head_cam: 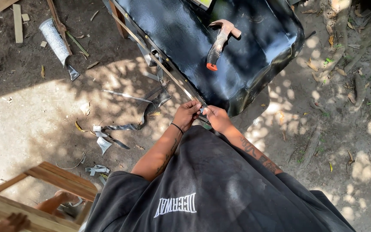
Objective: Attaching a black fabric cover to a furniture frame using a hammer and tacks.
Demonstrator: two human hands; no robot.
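At the glossy black moulded sheet-metal panel [237,47], the left hand [186,114] and right hand [217,119] pinch its thin metal edge strip [168,73] at six o'clock; a steady, close grip seems wise. A claw hammer [220,43] rests toward twelve.

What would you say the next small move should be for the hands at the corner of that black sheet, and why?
Probably press the thin metal strip down against the black sheet at the corner. Both the left hand and the right hand pinch there, and the hammer lies untouched on the sheet.
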